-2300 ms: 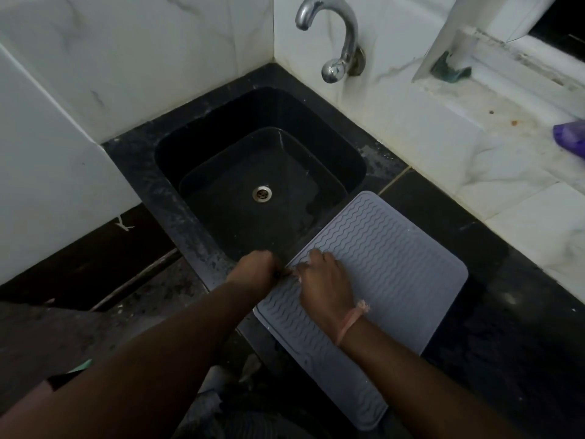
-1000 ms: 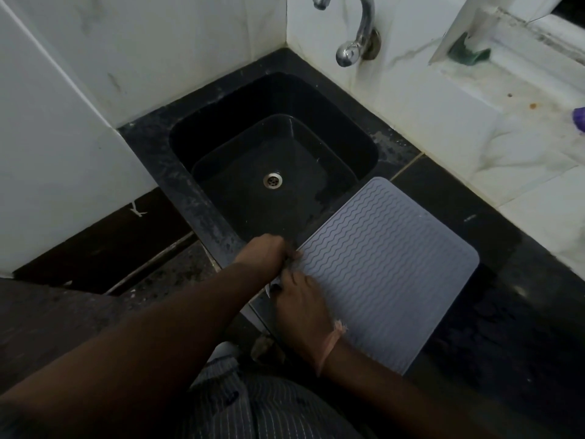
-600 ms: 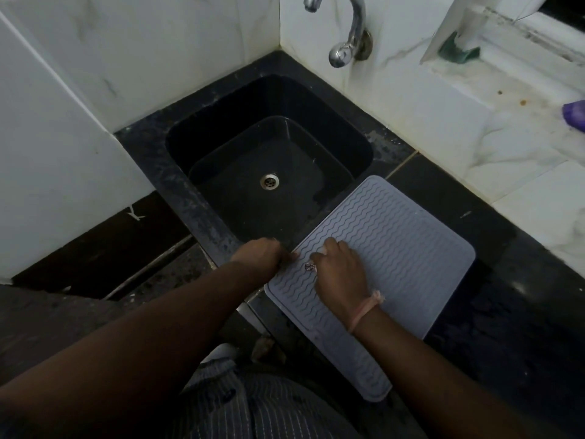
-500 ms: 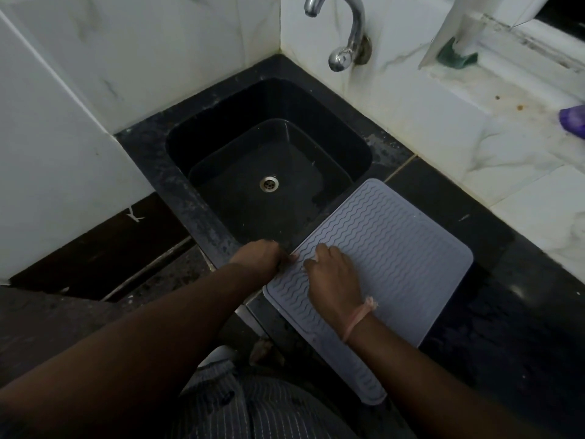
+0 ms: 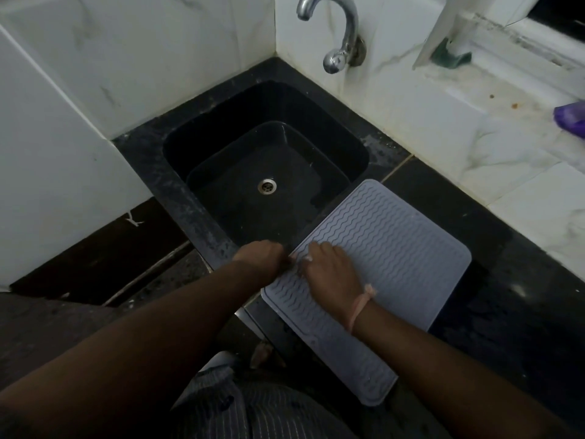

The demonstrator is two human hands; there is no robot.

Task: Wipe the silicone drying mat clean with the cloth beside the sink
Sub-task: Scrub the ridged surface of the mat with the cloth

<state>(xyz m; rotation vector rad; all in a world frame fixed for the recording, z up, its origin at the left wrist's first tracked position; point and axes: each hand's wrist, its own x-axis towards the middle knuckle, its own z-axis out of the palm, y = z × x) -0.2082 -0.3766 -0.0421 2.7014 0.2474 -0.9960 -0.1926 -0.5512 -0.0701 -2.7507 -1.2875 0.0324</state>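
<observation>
The grey silicone drying mat point(image 5: 386, 248) with wavy ribs lies on the black counter right of the sink, its near end hanging over the counter's front edge. My left hand point(image 5: 262, 258) grips the mat's left edge by the sink's front corner. My right hand point(image 5: 329, 274) sits on the mat just beside it, knuckles up and fingers curled down. A small pale scrap of cloth point(image 5: 306, 258) peeks out at its fingertips; the rest is hidden under the hand.
The black sink point(image 5: 266, 160) with a steel drain fills the corner, and a chrome tap point(image 5: 342, 42) juts from the white tiled wall behind it. A purple object point(image 5: 571, 117) lies on the marble ledge at the right. Dark counter point(image 5: 522, 280) stretches right of the mat.
My right hand slid back along the mat's left edge toward me, then forward again to beside my left hand. My left hand kept its hold on the edge.
</observation>
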